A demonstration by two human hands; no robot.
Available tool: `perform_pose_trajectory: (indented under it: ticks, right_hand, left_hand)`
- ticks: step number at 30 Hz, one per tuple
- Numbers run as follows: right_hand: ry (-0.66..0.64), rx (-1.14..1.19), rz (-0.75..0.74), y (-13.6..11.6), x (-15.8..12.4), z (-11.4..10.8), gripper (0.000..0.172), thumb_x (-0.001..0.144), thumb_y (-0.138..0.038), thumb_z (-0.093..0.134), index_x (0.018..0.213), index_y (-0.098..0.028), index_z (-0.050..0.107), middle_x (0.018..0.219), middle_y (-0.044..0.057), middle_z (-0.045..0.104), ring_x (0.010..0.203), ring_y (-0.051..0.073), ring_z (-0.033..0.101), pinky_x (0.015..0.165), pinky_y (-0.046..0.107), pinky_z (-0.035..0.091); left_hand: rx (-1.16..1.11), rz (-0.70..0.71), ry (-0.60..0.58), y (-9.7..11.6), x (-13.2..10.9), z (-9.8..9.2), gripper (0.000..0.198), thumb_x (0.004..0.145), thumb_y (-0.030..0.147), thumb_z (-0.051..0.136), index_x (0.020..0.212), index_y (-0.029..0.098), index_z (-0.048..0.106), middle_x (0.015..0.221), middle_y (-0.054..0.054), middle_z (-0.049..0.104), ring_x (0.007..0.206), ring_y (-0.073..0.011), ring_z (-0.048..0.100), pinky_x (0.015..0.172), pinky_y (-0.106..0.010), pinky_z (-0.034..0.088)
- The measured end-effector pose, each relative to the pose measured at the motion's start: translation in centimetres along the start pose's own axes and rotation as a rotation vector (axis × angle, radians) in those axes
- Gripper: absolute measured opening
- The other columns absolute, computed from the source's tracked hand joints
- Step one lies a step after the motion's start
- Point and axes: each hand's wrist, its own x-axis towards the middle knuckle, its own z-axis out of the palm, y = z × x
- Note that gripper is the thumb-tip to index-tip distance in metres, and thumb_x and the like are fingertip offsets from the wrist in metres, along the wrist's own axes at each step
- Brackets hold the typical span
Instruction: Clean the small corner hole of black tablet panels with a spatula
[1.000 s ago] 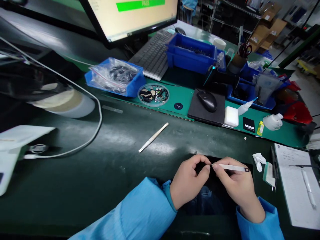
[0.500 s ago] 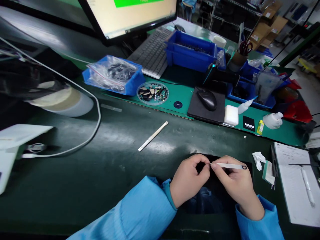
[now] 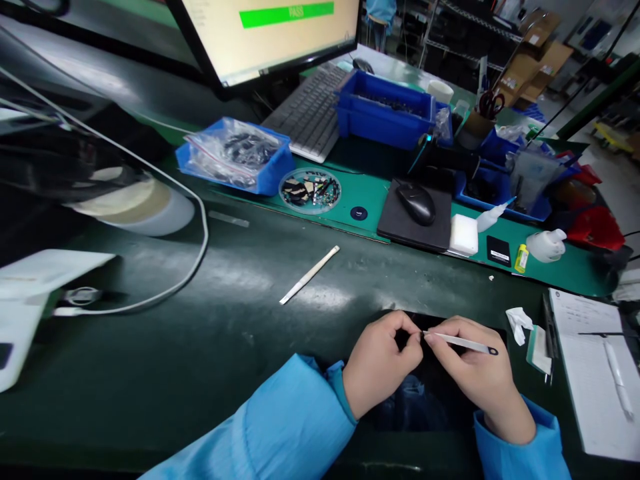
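Observation:
My right hand (image 3: 475, 373) pinches a thin white strip (image 3: 463, 343) with a small black ring at its right end, held nearly level. My left hand (image 3: 380, 363) is curled, its fingertips pinched at the strip's left tip. Both hands hover over a dark flat panel (image 3: 435, 393) lying at the near edge of the green bench. A second white strip (image 3: 309, 275) lies loose on the bench, up and to the left of my hands.
Behind stand a monitor (image 3: 270, 33) showing a green bar, a keyboard (image 3: 310, 110), blue bins (image 3: 385, 110), a round dish of small parts (image 3: 310, 189) and a mouse (image 3: 416, 201) on its pad. A notebook with pen (image 3: 593, 367) lies right, a white cable (image 3: 165, 220) left.
The strip in my right hand has tilted a little, its ringed end dropping. Both hands stay in place over the dark panel.

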Motion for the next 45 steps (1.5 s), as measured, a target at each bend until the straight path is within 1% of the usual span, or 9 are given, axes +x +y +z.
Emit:
perform_pose_trajectory:
  ticks: [8, 13, 16, 18, 20, 22, 26, 31, 45]
  right_hand:
    - [0.027, 0.03, -0.029, 0.1, -0.2, -0.7, 0.009, 0.092, -0.02, 0.074, 0.084, -0.025, 0.075, 0.078, -0.003, 0.075, 0.067, 0.012, 0.071, 0.06, 0.022, 0.054]
    - [0.215, 0.102, -0.039, 0.9, -0.6, -1.5, 0.01, 0.092, -0.014, 0.074, 0.091, -0.024, 0.076, 0.081, 0.0, 0.074, 0.073, 0.016, 0.071, 0.064, 0.029, 0.057]
    - [0.298, 0.093, -0.124, 0.9, -0.7, -1.2, 0.018, 0.088, -0.007, 0.076, 0.096, -0.023, 0.077, 0.088, 0.002, 0.076, 0.079, 0.018, 0.072, 0.068, 0.032, 0.058]
    - [0.304, 0.061, -0.196, 0.7, -0.8, -0.9, 0.025, 0.085, -0.001, 0.077, 0.099, -0.021, 0.077, 0.092, 0.003, 0.077, 0.083, 0.019, 0.072, 0.07, 0.034, 0.06]
    - [0.275, 0.04, -0.289, 0.4, -0.8, -0.5, 0.032, 0.082, 0.004, 0.076, 0.105, -0.019, 0.076, 0.097, 0.005, 0.077, 0.089, 0.021, 0.073, 0.076, 0.038, 0.061]
    - [0.212, 0.031, -0.376, 0.2, -0.8, -0.3, 0.039, 0.082, 0.007, 0.075, 0.112, -0.016, 0.075, 0.102, 0.007, 0.077, 0.095, 0.023, 0.073, 0.083, 0.042, 0.062]
    - [0.103, 0.016, -0.447, 0.0, -0.9, 0.0, 0.04, 0.082, 0.008, 0.074, 0.115, -0.014, 0.073, 0.107, 0.009, 0.076, 0.101, 0.024, 0.072, 0.09, 0.047, 0.061]
    - [0.044, -0.016, -0.467, -0.5, -1.0, 0.0, 0.047, 0.083, 0.01, 0.073, 0.123, -0.014, 0.072, 0.111, 0.01, 0.074, 0.107, 0.024, 0.069, 0.088, 0.046, 0.062]
    - [0.007, -0.028, -0.446, -1.2, -0.8, -0.3, 0.045, 0.083, 0.013, 0.071, 0.12, -0.014, 0.073, 0.107, 0.01, 0.072, 0.107, 0.023, 0.066, 0.084, 0.043, 0.062]
  left_hand:
    - [-0.002, -0.012, -0.005, -0.1, 0.1, -0.1, 0.009, 0.083, 0.029, 0.057, 0.078, 0.022, 0.061, 0.066, 0.003, 0.06, 0.057, -0.0151, 0.051, 0.059, -0.029, 0.039]
    - [-0.058, 0.008, 0.004, -0.1, 0.1, -0.2, 0.01, 0.088, 0.028, 0.059, 0.084, 0.023, 0.066, 0.077, 0.0, 0.068, 0.073, -0.0189, 0.064, 0.07, -0.03, 0.05]
    - [-0.145, 0.081, 0.02, -0.3, -0.3, 0.1, 0.026, 0.092, 0.029, 0.063, 0.116, 0.026, 0.07, 0.111, -0.004, 0.077, 0.108, -0.0245, 0.071, 0.094, -0.034, 0.055]
    - [-0.248, 0.111, 0.0, -0.6, -0.6, 0.3, 0.057, 0.094, 0.028, 0.064, 0.15, 0.031, 0.051, 0.135, -0.005, 0.071, 0.124, -0.0243, 0.067, 0.107, -0.037, 0.052]
    - [-0.334, 0.114, -0.042, -0.8, -0.9, 0.6, 0.073, 0.097, 0.027, 0.062, 0.163, 0.032, 0.03, 0.146, -0.006, 0.066, 0.129, -0.0225, 0.066, 0.112, -0.038, 0.05]
    - [-0.345, 0.101, -0.072, -0.8, -1.1, 0.7, 0.067, 0.097, 0.026, 0.063, 0.16, 0.028, 0.039, 0.145, -0.007, 0.067, 0.129, -0.022, 0.066, 0.114, -0.037, 0.049]
    - [-0.329, 0.113, -0.086, -0.5, -1.1, 0.8, 0.031, 0.096, 0.024, 0.064, 0.127, 0.022, 0.07, 0.128, -0.007, 0.076, 0.119, -0.0221, 0.072, 0.108, -0.035, 0.053]
    - [-0.357, 0.167, -0.093, -0.2, -1.1, 0.8, 0.027, 0.096, 0.022, 0.065, 0.123, 0.021, 0.071, 0.124, -0.007, 0.079, 0.113, -0.0205, 0.075, 0.103, -0.032, 0.057]
    - [-0.404, 0.11, -0.113, 0.4, -1.0, 0.6, 0.026, 0.093, 0.017, 0.066, 0.117, 0.022, 0.076, 0.118, -0.004, 0.081, 0.11, -0.0192, 0.076, 0.102, -0.03, 0.058]
